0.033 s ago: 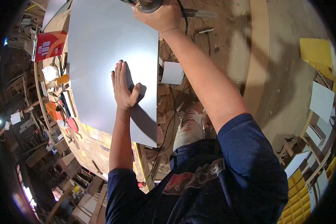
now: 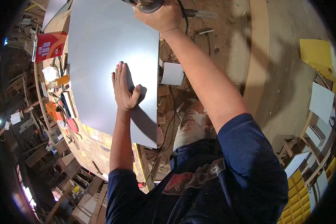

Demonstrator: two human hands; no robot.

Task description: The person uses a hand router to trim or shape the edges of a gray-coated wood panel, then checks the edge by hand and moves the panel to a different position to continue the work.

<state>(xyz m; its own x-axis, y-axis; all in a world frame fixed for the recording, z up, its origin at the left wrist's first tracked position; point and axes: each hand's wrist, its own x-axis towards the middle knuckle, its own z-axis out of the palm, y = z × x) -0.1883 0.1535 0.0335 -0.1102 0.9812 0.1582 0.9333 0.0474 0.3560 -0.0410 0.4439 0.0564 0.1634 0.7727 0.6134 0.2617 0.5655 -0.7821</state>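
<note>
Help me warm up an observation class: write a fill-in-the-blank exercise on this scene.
The left hand rests palm ____ on the pale panel.
The right hand grips a dark tool, cut off by the picture's ____ edge.
The shirt is dark ____.
The yellow sheet is toward the picture's ____ side.
Missing words: down; top; blue; right.

Pale grey panel flat on the table, dark corded tool at its right side.
The panel is smooth, broad and straight-edged, with a bright glare across its middle; its near right corner juts past the table's right edge; its left edge leaves a strip of tabletop bare of it; the tool, rounded and mostly cut off by the view, sits in the right hand; whether it touches the panel cannot be told.
</note>
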